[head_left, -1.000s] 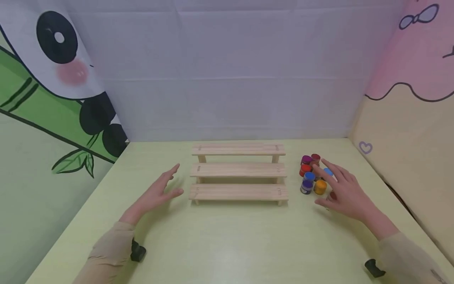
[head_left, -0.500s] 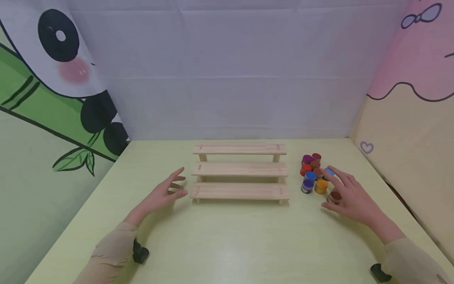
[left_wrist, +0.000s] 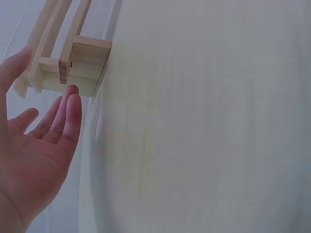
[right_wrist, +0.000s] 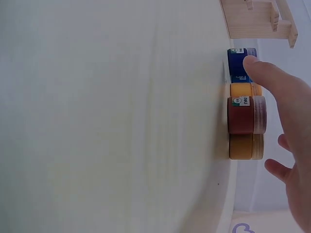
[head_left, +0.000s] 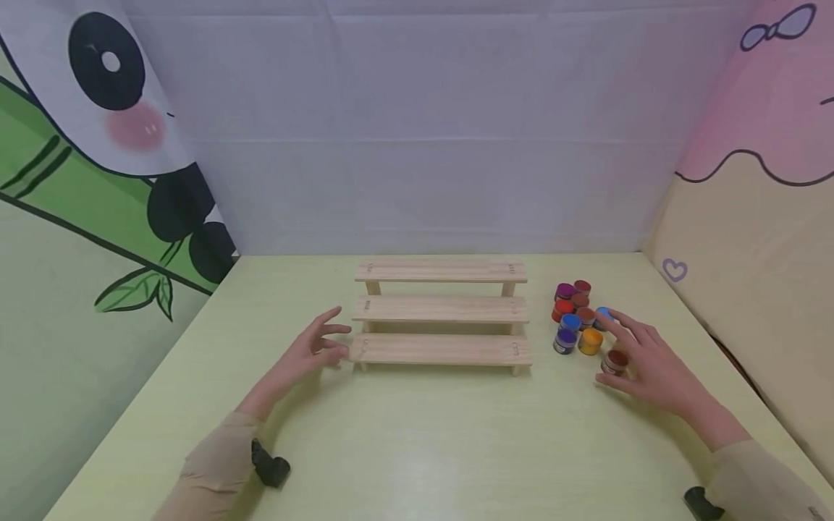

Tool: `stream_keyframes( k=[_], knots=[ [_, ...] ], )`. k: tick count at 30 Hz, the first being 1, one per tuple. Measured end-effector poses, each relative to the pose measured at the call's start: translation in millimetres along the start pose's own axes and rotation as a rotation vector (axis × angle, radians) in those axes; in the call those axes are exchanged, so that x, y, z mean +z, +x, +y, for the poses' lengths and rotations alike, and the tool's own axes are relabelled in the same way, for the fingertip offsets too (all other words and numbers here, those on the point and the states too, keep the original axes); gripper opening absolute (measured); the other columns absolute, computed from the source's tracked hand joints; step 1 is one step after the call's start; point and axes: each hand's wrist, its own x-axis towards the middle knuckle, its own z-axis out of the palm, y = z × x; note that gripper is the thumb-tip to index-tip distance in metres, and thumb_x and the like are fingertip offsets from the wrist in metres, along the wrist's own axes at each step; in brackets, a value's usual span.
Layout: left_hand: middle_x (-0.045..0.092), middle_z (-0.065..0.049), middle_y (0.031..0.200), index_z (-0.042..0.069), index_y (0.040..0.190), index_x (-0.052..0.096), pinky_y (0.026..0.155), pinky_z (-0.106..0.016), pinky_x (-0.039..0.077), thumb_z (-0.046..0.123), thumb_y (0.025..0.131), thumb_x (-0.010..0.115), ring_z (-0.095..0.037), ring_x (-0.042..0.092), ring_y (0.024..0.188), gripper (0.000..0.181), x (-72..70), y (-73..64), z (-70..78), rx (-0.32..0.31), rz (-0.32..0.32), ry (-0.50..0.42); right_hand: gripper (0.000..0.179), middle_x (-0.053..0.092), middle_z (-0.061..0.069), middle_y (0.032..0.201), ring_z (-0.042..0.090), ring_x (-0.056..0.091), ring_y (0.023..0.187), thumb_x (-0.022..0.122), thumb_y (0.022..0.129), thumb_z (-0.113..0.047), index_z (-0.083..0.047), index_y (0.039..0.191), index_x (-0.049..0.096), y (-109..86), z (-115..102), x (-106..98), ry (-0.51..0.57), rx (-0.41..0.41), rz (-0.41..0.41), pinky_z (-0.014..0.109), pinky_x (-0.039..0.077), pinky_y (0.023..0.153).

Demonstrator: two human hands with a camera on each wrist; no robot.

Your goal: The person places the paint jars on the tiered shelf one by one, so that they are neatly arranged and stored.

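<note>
A three-tier wooden stand (head_left: 441, 350) sits in the middle of the table. Beside its left end is my left hand (head_left: 306, 358), fingers relaxed and slightly bent; whether they touch the lowest board I cannot tell, and nothing is in the palm in the left wrist view. My right hand (head_left: 661, 373) hovers about a dark red-brown paint jar (head_left: 615, 362), with thumb and fingers spread on either side of it. In the right wrist view this paint jar (right_wrist: 240, 115) stands upright on the table, apart from the thumb (right_wrist: 265, 70).
Several more paint jars cluster right of the stand, among them an orange one (head_left: 590, 341), a dark blue one (head_left: 565, 341), a red one (head_left: 563, 311) and a purple one (head_left: 565, 291). A light blue jar (head_left: 603, 318) is partly behind my right fingers. A pale sheet (head_left: 417, 130) hangs behind the table.
My left hand has moved right, up to the stand's left end. The right hand has shifted slightly right and nearer to me, to the red-brown jar, which now shows more fully.
</note>
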Motion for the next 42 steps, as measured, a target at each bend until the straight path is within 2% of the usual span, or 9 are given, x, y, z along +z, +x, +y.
stream_keyframes(
  k=[6,16,20,22,25,28,36,38,42],
  knots=[
    [0.040,-0.028,0.150,0.015,0.159,0.015,0.083,-0.032,0.057,0.018,0.097,0.064,-0.006,0.063,0.107,0.079,6.0,-2.0,-0.6,-0.048,-0.003,-0.105,0.104,0.038,0.022,0.151,0.046,0.038,0.127,0.088,0.073,-0.027,-0.016,0.156,0.028,-1.6,1.3,-0.6,0.057,0.007,0.007,0.070,0.040,0.092],
    [0.041,-0.025,0.149,0.019,0.157,0.022,0.086,-0.029,0.055,0.019,0.094,0.067,-0.006,0.064,0.105,0.078,13.0,-1.7,-4.2,-0.141,0.006,-0.182,0.103,0.046,0.024,0.145,0.043,0.041,0.124,0.088,0.072,-0.019,-0.014,0.156,0.029,-3.7,8.2,3.4,0.196,0.030,0.016,0.068,0.036,0.093],
    [0.041,-0.025,0.149,0.017,0.157,0.025,0.087,-0.028,0.054,0.019,0.094,0.067,-0.008,0.064,0.106,0.076,14.9,-1.3,-4.5,-0.149,-0.011,-0.181,0.101,0.054,0.017,0.134,0.021,0.046,0.113,0.088,0.073,-0.016,-0.011,0.155,0.030,-4.8,14.1,5.5,0.210,0.019,0.038,0.054,0.036,0.095],
    [0.041,-0.027,0.148,0.015,0.157,0.026,0.088,-0.028,0.054,0.019,0.094,0.067,-0.011,0.064,0.107,0.075,15.5,-1.1,-4.6,-0.142,-0.023,-0.185,0.100,0.054,0.018,0.134,0.018,0.045,0.109,0.087,0.073,-0.017,-0.010,0.155,0.030,-5.1,15.7,5.6,0.205,0.024,0.043,0.049,0.034,0.094],
    [0.042,-0.028,0.147,0.015,0.157,0.026,0.088,-0.026,0.053,0.016,0.093,0.068,-0.011,0.064,0.109,0.076,16.6,-0.8,-5.2,-0.141,-0.040,-0.218,0.099,0.050,0.021,0.142,0.023,0.046,0.114,0.087,0.074,-0.019,-0.010,0.155,0.031,-5.6,16.4,4.0,0.210,0.039,0.042,0.036,0.033,0.092],
    [0.042,-0.030,0.146,0.013,0.157,0.023,0.088,-0.026,0.053,0.011,0.093,0.067,-0.010,0.064,0.107,0.077,18.1,-0.3,-7.7,-0.131,-0.061,-0.268,0.098,0.045,0.024,0.147,0.036,0.045,0.119,0.087,0.075,-0.020,-0.011,0.155,0.032,-6.2,16.8,2.2,0.220,0.051,0.034,0.028,0.036,0.089],
    [0.054,-0.019,0.132,0.009,0.156,0.027,0.084,-0.026,0.054,0.009,0.093,0.065,-0.007,0.066,0.101,0.073,21.8,0.9,-10.2,-0.121,-0.059,-0.284,0.091,0.044,0.025,0.147,0.038,0.043,0.123,0.083,0.080,-0.023,-0.011,0.155,0.032,-11.8,26.1,0.3,0.302,0.133,-0.037,0.012,0.037,0.089],
    [0.056,-0.017,0.130,0.008,0.155,0.029,0.084,-0.025,0.054,0.009,0.094,0.065,-0.006,0.066,0.101,0.071,22.2,1.2,-10.9,-0.125,-0.055,-0.279,0.088,0.044,0.024,0.148,0.028,0.043,0.126,0.081,0.082,-0.023,-0.012,0.155,0.032,-13.5,29.5,0.1,0.326,0.147,-0.057,0.003,0.032,0.089],
    [0.057,-0.016,0.130,0.007,0.155,0.030,0.085,-0.025,0.053,0.008,0.094,0.064,-0.006,0.065,0.102,0.069,23.0,1.4,-12.4,-0.128,-0.050,-0.284,0.083,0.044,0.013,0.151,-0.008,0.040,0.122,0.078,0.085,-0.022,-0.011,0.153,0.034,-17.0,35.5,-1.4,0.386,0.147,-0.090,-0.001,0.031,0.090]
  ],
)
